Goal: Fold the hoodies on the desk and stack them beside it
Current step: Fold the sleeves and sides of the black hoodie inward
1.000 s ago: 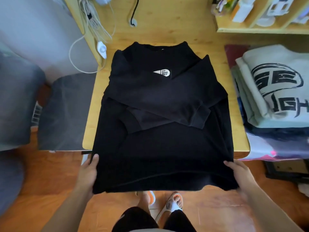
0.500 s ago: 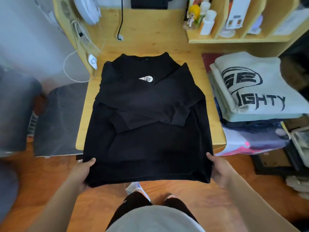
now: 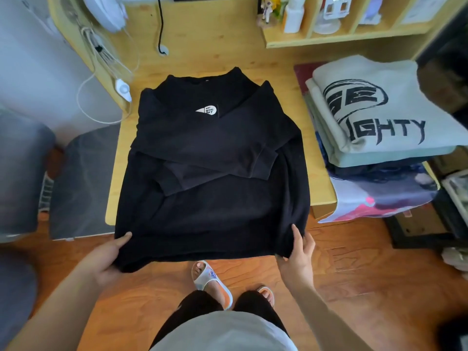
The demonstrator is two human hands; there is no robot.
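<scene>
Black hoodie (image 3: 210,173) is laid flat on the desk (image 3: 321,188), collar at 12 o'clock and hem overhanging at 6 o'clock, where its corners are gripped by the left hand (image 3: 106,259) and right hand (image 3: 296,254), equally near.

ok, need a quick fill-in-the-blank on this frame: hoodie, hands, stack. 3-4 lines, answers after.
1. The hoodie spread on the desk is ____ in colour.
2. Both of its sleeves are folded across its ____.
3. The left hand and right hand each grip a corner of its ____ edge.
4. The grey folded hoodie topping the stack carries lettering ending in ____.

Answers: black; chest; bottom; GHTY
</scene>
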